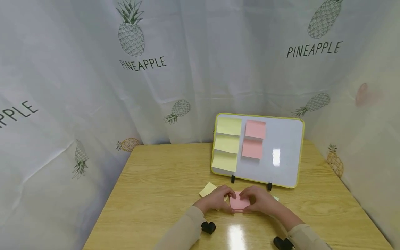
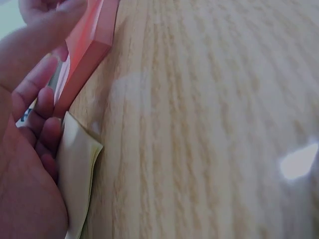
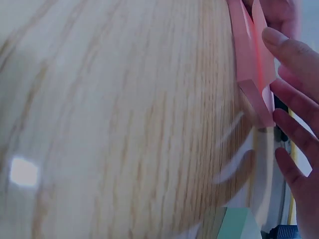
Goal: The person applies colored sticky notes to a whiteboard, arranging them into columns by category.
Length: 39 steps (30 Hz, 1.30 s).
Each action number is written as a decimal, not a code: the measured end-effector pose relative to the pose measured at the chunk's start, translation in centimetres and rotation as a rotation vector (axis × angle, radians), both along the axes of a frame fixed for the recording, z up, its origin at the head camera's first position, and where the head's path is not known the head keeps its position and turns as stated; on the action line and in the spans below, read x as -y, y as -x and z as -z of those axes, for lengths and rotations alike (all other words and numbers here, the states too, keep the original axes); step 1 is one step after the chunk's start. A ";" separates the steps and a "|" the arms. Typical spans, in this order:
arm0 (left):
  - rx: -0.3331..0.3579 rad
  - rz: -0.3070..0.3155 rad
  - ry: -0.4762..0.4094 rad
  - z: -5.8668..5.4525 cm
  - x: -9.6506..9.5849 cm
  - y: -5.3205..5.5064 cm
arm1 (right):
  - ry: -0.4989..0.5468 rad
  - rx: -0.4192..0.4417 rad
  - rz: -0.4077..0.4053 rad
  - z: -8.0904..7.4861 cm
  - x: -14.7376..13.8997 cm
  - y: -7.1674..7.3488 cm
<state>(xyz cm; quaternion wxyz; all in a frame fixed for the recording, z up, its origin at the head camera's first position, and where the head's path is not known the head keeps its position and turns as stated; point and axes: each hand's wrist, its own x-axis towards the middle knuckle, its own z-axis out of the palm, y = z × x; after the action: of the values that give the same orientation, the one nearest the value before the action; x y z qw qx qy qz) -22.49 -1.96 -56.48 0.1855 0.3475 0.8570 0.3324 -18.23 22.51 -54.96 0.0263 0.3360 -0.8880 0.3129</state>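
Observation:
A pink sticky note pad [image 1: 239,202] lies on the table between the two hands. The left hand [image 1: 217,198] holds its left side, thumb at the near corner and fingers at the far edge. From the other side the right hand [image 1: 260,199] grips the pad, fingers behind it. In the right wrist view the top sheet [image 3: 266,59] bows up from the pad along its near edge, with the right thumb [image 3: 289,47] against it. Partly under the left hand sits a yellow sticky note pad [image 2: 77,169]. Near the right hand is a green pad [image 3: 235,224].
Behind the hands a yellow-framed whiteboard [image 1: 281,142] leans back on black feet [image 1: 269,186]. Three yellow notes [image 1: 228,126] form its left column, with two pink notes [image 1: 255,129] beside them. A pineapple-print curtain [image 1: 206,69] surrounds the wooden table [image 1: 150,187].

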 end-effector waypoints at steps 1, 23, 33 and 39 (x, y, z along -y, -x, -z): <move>0.010 0.002 -0.007 0.0 0.1 0.0 | 0.015 0.016 0.001 0.0 0.0 0.0; 0.110 0.004 -0.174 0.0 -0.1 0.8 | 0.192 0.239 0.033 0.0 -0.8 0.3; 0.073 -0.069 -0.157 0.3 -0.3 0.4 | 0.182 0.234 0.236 0.2 -0.2 0.1; -0.039 -0.116 -0.064 0.2 -0.7 -0.2 | 0.314 0.298 0.279 0.5 0.1 0.0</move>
<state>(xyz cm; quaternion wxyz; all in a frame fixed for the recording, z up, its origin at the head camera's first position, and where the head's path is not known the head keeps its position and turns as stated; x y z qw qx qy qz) -22.32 -1.24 -56.70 0.1382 0.3094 0.8681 0.3628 -18.20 22.38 -55.47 -0.0102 0.1520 -0.8603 0.4864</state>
